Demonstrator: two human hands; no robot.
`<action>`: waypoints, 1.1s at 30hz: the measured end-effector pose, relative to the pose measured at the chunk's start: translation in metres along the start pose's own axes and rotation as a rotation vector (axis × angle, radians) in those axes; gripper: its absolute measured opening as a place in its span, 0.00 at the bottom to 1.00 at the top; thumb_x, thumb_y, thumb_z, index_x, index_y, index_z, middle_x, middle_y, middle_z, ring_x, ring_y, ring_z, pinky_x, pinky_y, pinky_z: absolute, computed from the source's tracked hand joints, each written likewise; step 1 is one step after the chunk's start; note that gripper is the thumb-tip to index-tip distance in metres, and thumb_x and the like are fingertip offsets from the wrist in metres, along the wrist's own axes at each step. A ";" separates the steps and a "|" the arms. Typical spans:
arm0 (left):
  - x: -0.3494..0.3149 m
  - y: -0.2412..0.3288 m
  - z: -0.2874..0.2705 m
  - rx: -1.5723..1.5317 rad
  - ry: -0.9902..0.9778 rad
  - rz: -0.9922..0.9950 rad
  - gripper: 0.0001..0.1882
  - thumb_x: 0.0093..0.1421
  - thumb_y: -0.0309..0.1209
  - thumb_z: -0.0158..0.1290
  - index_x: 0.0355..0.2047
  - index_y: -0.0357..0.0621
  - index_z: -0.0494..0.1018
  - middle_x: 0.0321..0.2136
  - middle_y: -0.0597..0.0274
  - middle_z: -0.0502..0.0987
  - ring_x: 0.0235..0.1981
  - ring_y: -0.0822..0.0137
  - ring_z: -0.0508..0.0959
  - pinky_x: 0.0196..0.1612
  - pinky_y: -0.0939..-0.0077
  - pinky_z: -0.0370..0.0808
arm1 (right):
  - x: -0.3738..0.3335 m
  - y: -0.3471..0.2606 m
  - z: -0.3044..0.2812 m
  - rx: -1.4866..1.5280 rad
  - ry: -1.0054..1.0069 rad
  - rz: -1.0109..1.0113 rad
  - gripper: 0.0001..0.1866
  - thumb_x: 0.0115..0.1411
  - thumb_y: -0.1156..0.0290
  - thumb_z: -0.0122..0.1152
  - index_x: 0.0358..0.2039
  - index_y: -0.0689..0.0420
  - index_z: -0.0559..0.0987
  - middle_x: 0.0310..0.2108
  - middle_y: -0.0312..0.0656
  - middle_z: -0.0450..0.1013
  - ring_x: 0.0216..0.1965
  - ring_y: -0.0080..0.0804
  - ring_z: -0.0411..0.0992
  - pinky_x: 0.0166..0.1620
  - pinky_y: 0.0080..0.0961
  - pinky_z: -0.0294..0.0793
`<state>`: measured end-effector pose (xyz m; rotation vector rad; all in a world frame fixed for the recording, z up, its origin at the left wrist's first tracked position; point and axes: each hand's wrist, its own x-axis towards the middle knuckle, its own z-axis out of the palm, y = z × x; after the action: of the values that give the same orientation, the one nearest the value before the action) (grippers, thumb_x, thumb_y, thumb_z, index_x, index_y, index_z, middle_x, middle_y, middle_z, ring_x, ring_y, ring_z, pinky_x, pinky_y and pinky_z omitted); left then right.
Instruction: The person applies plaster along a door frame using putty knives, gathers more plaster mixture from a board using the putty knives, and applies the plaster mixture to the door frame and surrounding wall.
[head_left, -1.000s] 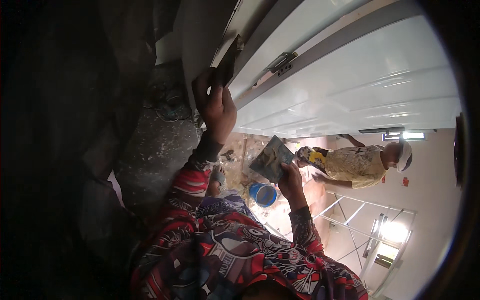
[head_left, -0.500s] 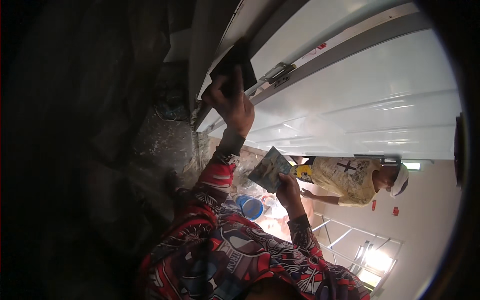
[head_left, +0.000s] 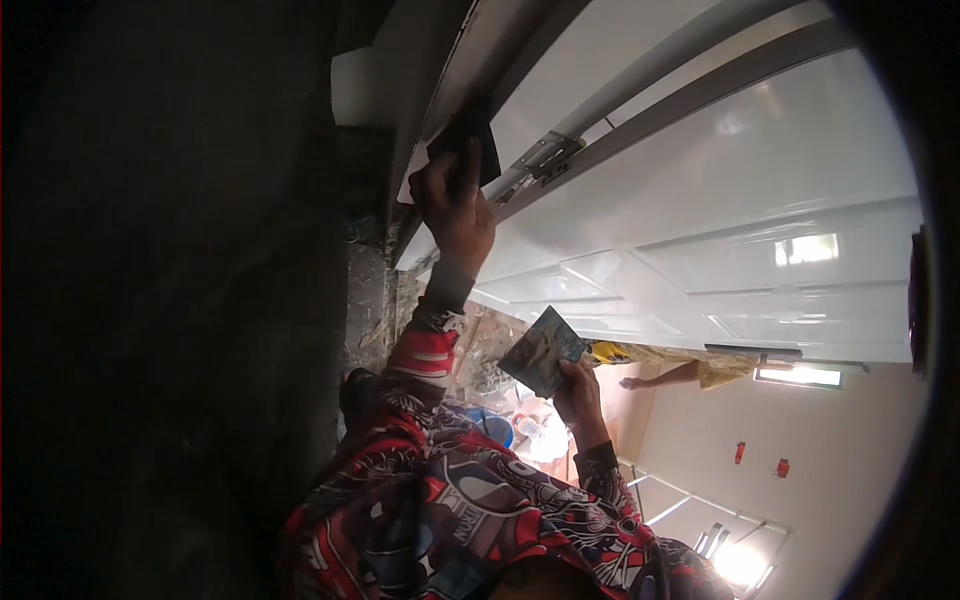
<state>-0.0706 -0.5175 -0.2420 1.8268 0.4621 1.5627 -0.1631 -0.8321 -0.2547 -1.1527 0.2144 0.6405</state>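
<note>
My left hand is raised to the grey door frame, fingers closed on a dark, flat spreader blade laid against the frame's face. One finger stretches along the blade. Lower and to the right, my right hand grips a corner of a square, thin plate smeared with greyish and brownish paste. The plate is held tilted, apart from the frame. A metal hinge sits on the frame's edge beside the left hand.
A glossy white panelled door stands to the right. Beyond its edge shows a co-worker's arm and yellowish shirt. A blue bucket is on the littered floor below. A white metal scaffold stands near a bright window.
My left hand and the blade have shifted slightly, still at the frame. The view has turned a little. The co-worker is now mostly hidden behind the door.
</note>
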 end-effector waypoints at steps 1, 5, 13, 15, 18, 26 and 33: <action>0.006 -0.005 0.002 -0.097 -0.028 0.012 0.37 0.48 0.15 0.50 0.60 0.54 0.71 0.44 0.55 0.68 0.45 0.52 0.67 0.49 0.57 0.65 | 0.004 -0.004 -0.002 0.007 0.007 0.021 0.20 0.62 0.75 0.50 0.55 0.68 0.68 0.50 0.50 0.72 0.48 0.42 0.75 0.47 0.39 0.81; 0.027 -0.010 -0.004 -0.118 -0.123 0.087 0.35 0.48 0.12 0.48 0.57 0.51 0.73 0.41 0.57 0.70 0.43 0.54 0.70 0.45 0.63 0.70 | 0.010 -0.014 -0.005 -0.007 -0.027 0.052 0.21 0.62 0.74 0.51 0.55 0.68 0.68 0.50 0.51 0.72 0.48 0.42 0.75 0.47 0.38 0.80; 0.036 -0.017 -0.029 -0.355 -0.340 0.033 0.21 0.54 0.15 0.49 0.50 0.39 0.75 0.40 0.52 0.73 0.42 0.55 0.74 0.45 0.68 0.71 | 0.018 -0.018 0.015 -0.030 -0.056 0.072 0.22 0.61 0.74 0.53 0.55 0.67 0.68 0.48 0.49 0.73 0.44 0.41 0.76 0.44 0.36 0.81; 0.034 -0.024 -0.034 -0.393 -0.413 0.003 0.13 0.61 0.18 0.51 0.46 0.34 0.74 0.41 0.52 0.74 0.43 0.58 0.75 0.45 0.72 0.72 | 0.023 -0.022 0.015 -0.038 -0.095 0.075 0.22 0.61 0.74 0.53 0.55 0.68 0.68 0.48 0.50 0.73 0.45 0.40 0.76 0.45 0.36 0.81; 0.016 -0.055 -0.044 -0.347 -0.516 -0.424 0.10 0.65 0.28 0.51 0.43 0.33 0.75 0.40 0.52 0.76 0.42 0.65 0.76 0.45 0.73 0.71 | 0.024 -0.016 0.022 -0.018 -0.107 0.093 0.22 0.60 0.74 0.54 0.54 0.68 0.69 0.49 0.50 0.73 0.46 0.39 0.76 0.46 0.35 0.80; 0.090 -0.019 -0.044 -0.570 -0.501 -0.040 0.17 0.63 0.19 0.48 0.53 0.38 0.74 0.48 0.53 0.78 0.50 0.60 0.77 0.54 0.70 0.71 | 0.032 -0.019 0.050 0.008 0.013 0.081 0.22 0.60 0.74 0.53 0.54 0.69 0.69 0.49 0.50 0.73 0.46 0.39 0.76 0.46 0.34 0.80; 0.082 0.002 -0.019 -0.177 -0.434 0.205 0.27 0.53 0.14 0.50 0.54 0.45 0.75 0.51 0.54 0.76 0.49 0.54 0.75 0.52 0.60 0.69 | 0.034 -0.021 0.044 -0.004 0.064 0.045 0.22 0.61 0.74 0.52 0.54 0.69 0.68 0.49 0.50 0.73 0.46 0.39 0.76 0.46 0.35 0.80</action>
<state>-0.0714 -0.4601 -0.1809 2.0450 -0.0639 1.2332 -0.1313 -0.7859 -0.2364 -1.1758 0.2944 0.6445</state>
